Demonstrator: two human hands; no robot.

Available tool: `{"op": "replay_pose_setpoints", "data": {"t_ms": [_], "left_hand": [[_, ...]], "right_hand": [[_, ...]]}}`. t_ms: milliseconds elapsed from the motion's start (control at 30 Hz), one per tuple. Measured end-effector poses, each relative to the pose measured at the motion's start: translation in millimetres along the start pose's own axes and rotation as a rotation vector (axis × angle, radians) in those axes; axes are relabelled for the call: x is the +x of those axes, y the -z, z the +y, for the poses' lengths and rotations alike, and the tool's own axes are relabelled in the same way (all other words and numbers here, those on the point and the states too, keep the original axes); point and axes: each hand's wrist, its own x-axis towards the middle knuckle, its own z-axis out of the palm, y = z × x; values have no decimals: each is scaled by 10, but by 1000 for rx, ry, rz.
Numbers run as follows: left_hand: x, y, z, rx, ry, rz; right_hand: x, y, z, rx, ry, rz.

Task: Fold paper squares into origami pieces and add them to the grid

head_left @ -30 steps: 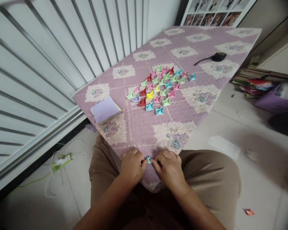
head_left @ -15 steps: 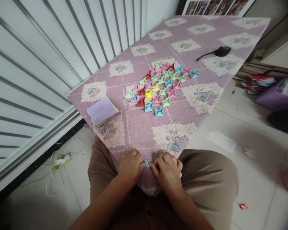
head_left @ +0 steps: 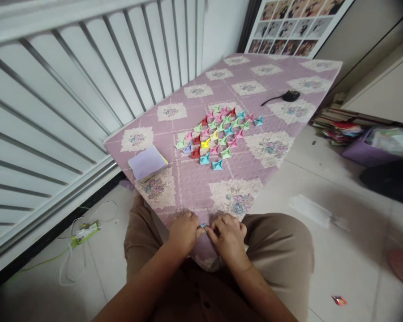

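Observation:
Between my fingertips, at the near corner of the table, is a small folded piece of blue paper [head_left: 203,226]. My left hand [head_left: 184,232] pinches it from the left, and my right hand [head_left: 226,232] pinches it from the right; the fingers cover most of it. Farther up the table stand rows of small folded paper pieces [head_left: 214,135] in green, pink, red, yellow, blue and purple. Left of those lies a stack of square paper sheets [head_left: 147,163] with a lilac one on top.
A flowered purple cloth covers the table [head_left: 191,188]. A black object with a thin tail [head_left: 290,95] lies toward its far right. The white slatted panel [head_left: 87,85] borders the left side. On the floor are a power strip [head_left: 86,232] and a purple bin [head_left: 372,145].
The blue paper looks smaller and more enclosed by my fingers, which have drawn closer together. The camera view has tilted up, showing more of the photo frame behind the table.

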Motion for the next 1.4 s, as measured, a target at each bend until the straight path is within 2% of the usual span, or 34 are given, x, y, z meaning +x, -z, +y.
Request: {"op": "replay_pose_setpoints", "data": {"t_ms": [233,367,533,733,867,1100,1233,1400], "left_hand": [[-71,-34,-138,-282,-87,104],[-131,-44,-123,-369,-95,147],[-211,-106,-72,-330,-73,162],[-319,-219,-141,-285,-173,203],[-326,-210,-154,-313,-170,189],[-257,-233,-104,-167,-153,157],[-256,-238,-152,-321,-147,206],[-292,-138,-168,-765,-155,365]], "right_hand": [[0,57,83,164,32,-55],[-40,73,82,178,48,-56],[-72,83,85,187,70,-51],[-131,78,52,152,138,-51],[-153,89,9,105,183,-59],[-78,90,6,-19,334,-181],[-2,107,47,205,370,-209],[101,299,8,605,260,-249]]}}
